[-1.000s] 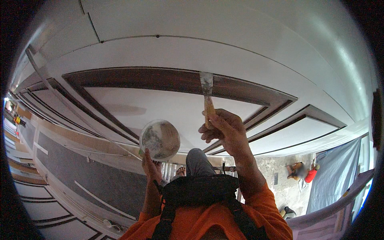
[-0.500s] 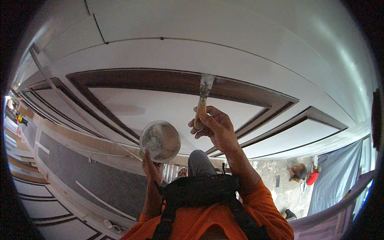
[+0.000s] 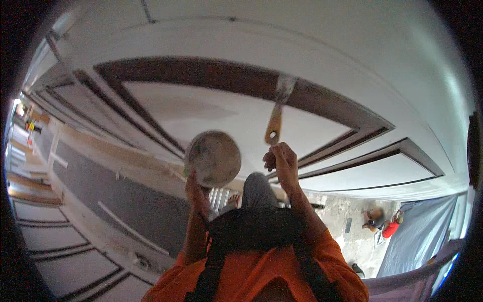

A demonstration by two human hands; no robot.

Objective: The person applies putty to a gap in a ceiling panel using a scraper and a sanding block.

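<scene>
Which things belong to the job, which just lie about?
In the job, apparently:
round tub, held by left hand
scraper, right hand by its handle end; grip unclear
dark trim behind it

Lying about:
long pale strip, lower left
blue-grey sheet, right

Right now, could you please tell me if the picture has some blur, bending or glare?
Head view: the dark brown moulding bows into an arc, and its left corner looks smeared; in the same view, the round container looks soft and grainy, yet the hole in the putty knife handle shows; also there, pale glare brightens the white surface at right.
</scene>
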